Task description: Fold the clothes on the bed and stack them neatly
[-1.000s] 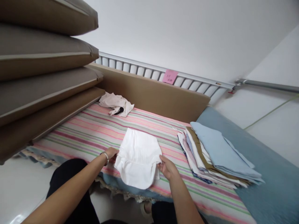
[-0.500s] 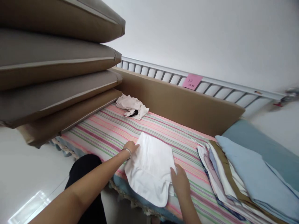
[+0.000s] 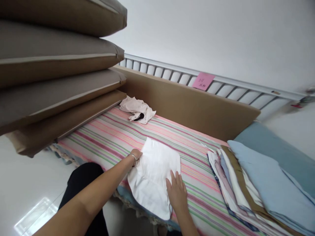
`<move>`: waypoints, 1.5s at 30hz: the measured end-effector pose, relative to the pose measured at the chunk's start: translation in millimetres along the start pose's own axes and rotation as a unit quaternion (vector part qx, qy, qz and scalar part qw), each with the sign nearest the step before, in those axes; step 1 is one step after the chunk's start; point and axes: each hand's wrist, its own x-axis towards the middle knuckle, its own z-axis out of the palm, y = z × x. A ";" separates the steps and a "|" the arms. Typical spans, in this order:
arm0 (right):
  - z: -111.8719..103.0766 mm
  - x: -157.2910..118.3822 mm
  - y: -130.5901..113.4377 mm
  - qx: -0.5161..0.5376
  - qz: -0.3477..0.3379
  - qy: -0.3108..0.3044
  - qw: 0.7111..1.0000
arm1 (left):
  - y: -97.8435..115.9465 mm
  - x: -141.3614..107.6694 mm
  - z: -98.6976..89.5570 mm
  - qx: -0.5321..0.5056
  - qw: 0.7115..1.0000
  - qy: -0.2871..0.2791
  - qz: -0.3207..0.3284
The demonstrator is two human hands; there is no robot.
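A white shirt [image 3: 157, 164], folded into a flat panel with a rounded lower edge, lies on the striped sheet [image 3: 110, 137] near the bed's front edge. At the shirt's left edge, my left hand [image 3: 136, 154] has its fingers closed on the fabric; a bracelet circles that wrist. My right hand [image 3: 177, 193] rests flat on the shirt's right side, fingers stretched out and slightly spread. Part of the left fingers is hidden.
Thick brown cushions [image 3: 61, 68] are stacked at left. A crumpled pale garment [image 3: 137, 109] lies behind the shirt, against a brown panel [image 3: 187, 101]. Folded clothes [image 3: 265, 183] lie at right. A pink note [image 3: 203, 81] hangs on the white rail [image 3: 169, 70].
My right hand has moved from the shirt's right edge inward and now lies flat on it. The right side of the shirt looks neater. The left hand keeps to the left edge.
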 end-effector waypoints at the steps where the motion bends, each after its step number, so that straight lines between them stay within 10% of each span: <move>1: -0.4 0.1 -0.5 0.001 0.000 0.001 1.000 | -5.2 -4.4 -0.8 -0.032 0.999 -0.011 -0.010; 12: -6.2 15.9 14.2 0.183 -0.016 0.077 0.980 | -53.4 -77.4 -19.1 -0.340 0.937 -0.075 -0.001; 16: -37.7 41.4 -25.5 0.182 -0.086 0.106 0.974 | -60.6 -83.6 -7.2 -0.300 0.944 -0.028 0.131; 25: -42.4 130.8 -123.6 0.031 -0.264 -0.028 0.964 | -62.0 -75.3 -2.9 -0.071 0.983 0.059 0.161; 37: -49.3 170.9 -141.7 -0.058 -0.305 -0.055 0.949 | -62.2 -75.9 11.8 -0.270 0.961 0.009 0.054; 45: -12.0 155.4 -148.1 0.020 -0.245 -0.015 0.969 | -66.8 -68.8 14.3 -0.397 0.912 -0.050 -0.087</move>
